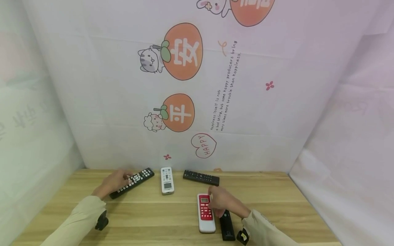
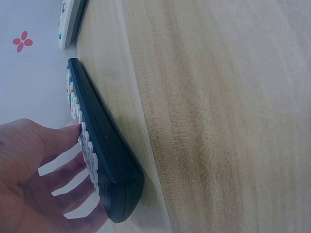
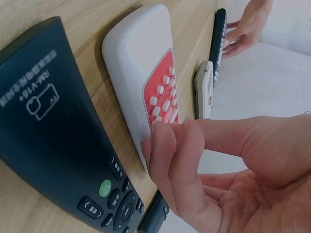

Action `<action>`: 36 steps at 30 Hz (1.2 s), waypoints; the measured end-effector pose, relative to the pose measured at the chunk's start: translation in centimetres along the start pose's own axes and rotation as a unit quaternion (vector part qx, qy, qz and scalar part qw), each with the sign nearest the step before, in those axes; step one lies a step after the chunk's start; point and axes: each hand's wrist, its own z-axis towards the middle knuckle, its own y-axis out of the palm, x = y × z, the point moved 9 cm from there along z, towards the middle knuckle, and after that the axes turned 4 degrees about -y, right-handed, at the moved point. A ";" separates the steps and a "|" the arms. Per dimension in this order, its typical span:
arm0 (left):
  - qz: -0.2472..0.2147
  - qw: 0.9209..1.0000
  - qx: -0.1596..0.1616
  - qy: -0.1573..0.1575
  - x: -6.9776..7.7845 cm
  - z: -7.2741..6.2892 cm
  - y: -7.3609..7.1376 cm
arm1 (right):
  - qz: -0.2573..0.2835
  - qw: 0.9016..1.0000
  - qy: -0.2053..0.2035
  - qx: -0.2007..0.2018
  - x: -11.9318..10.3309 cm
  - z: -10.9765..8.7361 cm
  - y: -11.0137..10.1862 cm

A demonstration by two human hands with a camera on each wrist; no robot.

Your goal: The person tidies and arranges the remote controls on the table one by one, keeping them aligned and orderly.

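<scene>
Left hand (image 1: 114, 181) on a white-buttoned remote (image 1: 137, 178), right hand (image 1: 221, 199) at a red-and-white remote (image 1: 205, 213)

From here I see a person working with both hands over a wooden table (image 1: 172, 218), and several remotes lie on it. The white-buttoned remote, black-bodied, sits slanted at the left, near the table's back edge. The left thumb touches its buttons and the fingers spread along its other side, but their tips are hidden, so I cannot tell whether the hand grips it.

The red-and-white remote lies face up, right of the table's middle, its small screen toward the back. The right hand's bent fingers are at its right edge; whether they have hold of it, I cannot tell. Just to the right lies a green-buttoned remote (image 1: 227, 227), also black, its far end partly under that hand in the head view.

Farther back, a white remote (image 1: 167, 180) points toward the wall sheet (image 1: 107, 85), between the left hand and a plain black remote (image 1: 201, 177) lying at a slant. The sheet carries cartoon animals, orange fruit and lettering. Both sleeves (image 1: 80, 218) are pale.
</scene>
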 end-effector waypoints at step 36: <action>0.010 1.000 0.010 -0.007 0.4 -0.1 -0.1 | 0.015 0.990 -0.121 0.068 1.1 5.5 -5.7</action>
